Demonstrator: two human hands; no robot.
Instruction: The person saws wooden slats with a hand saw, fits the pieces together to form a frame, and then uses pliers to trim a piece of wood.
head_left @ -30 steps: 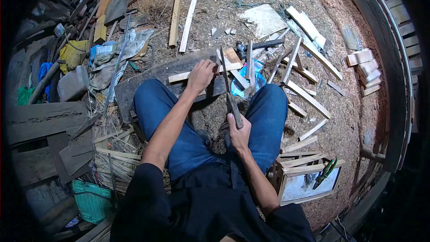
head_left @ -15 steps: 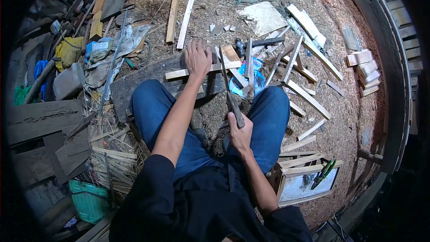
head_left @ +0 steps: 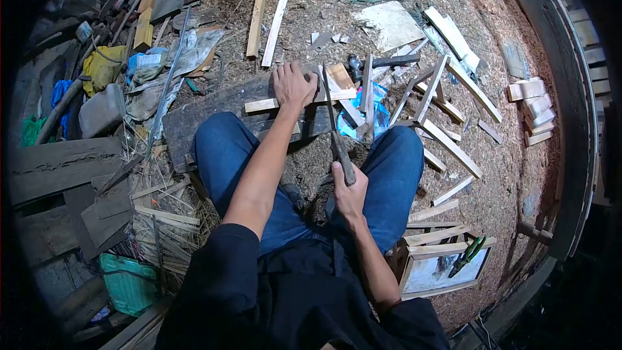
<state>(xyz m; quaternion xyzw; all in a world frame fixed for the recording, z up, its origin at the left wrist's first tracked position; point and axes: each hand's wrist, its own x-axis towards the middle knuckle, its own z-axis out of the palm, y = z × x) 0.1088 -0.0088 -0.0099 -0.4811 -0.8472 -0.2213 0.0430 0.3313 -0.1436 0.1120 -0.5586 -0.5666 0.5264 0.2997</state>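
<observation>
My left hand (head_left: 296,87) is clamped over a pale wooden strip (head_left: 260,105), pressing it onto a dark, worn board (head_left: 207,105) in front of my knees. In my right hand (head_left: 350,189), between my thighs, is the handle of a handsaw (head_left: 341,155). Its narrow blade points away from me and crosses the strip near the right end, just right of my left hand. A short wood offcut (head_left: 340,76) lies beyond the blade, by a blue plastic wrapper (head_left: 382,98).
To the right are a hammer (head_left: 389,61), joined wooden strips (head_left: 433,91) and a wooden frame (head_left: 421,251) with green-handled pliers (head_left: 468,256) on it. Two long strips (head_left: 280,13) lie ahead on the shavings. Scrap wood and a plastic jug (head_left: 102,115) crowd the left.
The view has shifted slightly. The fingers of my left hand have drawn in a little over the strip, while the saw still lies across it in nearly the same place.
</observation>
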